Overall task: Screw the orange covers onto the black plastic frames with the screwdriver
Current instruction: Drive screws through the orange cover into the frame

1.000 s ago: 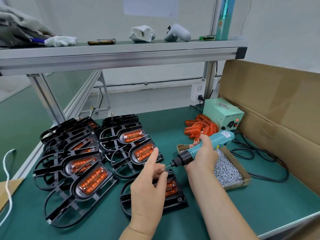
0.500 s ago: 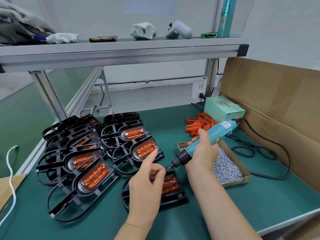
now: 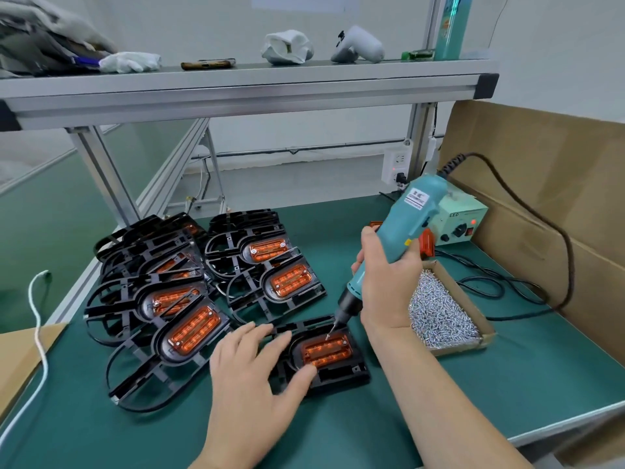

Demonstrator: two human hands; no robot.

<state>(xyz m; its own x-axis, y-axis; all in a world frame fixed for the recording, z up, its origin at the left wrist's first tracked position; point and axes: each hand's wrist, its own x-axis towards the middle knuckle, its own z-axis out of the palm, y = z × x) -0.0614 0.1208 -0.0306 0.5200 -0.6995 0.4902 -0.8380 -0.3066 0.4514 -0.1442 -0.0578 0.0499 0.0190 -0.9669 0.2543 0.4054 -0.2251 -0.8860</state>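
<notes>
A black plastic frame (image 3: 341, 375) with an orange cover (image 3: 325, 350) lies on the green mat in front of me. My left hand (image 3: 252, 370) rests spread on the frame's left part, thumb at the cover's near edge. My right hand (image 3: 385, 282) grips the teal electric screwdriver (image 3: 402, 228), held steeply. Its bit tip (image 3: 329, 335) touches the cover's far edge. Several assembled frames with orange covers (image 3: 192, 326) lie stacked to the left.
An open cardboard box of small silver screws (image 3: 439, 316) sits right of my right hand. Behind it stand a green power unit (image 3: 463, 221), loose orange covers (image 3: 426, 243) and black cables (image 3: 514, 289). A cardboard wall (image 3: 548, 198) lines the right. A metal shelf (image 3: 236, 93) runs overhead.
My left hand let go at the bit tip and dropped flat onto the frame. The screwdriver swung from a low slant to nearly upright, its tip down on the cover.
</notes>
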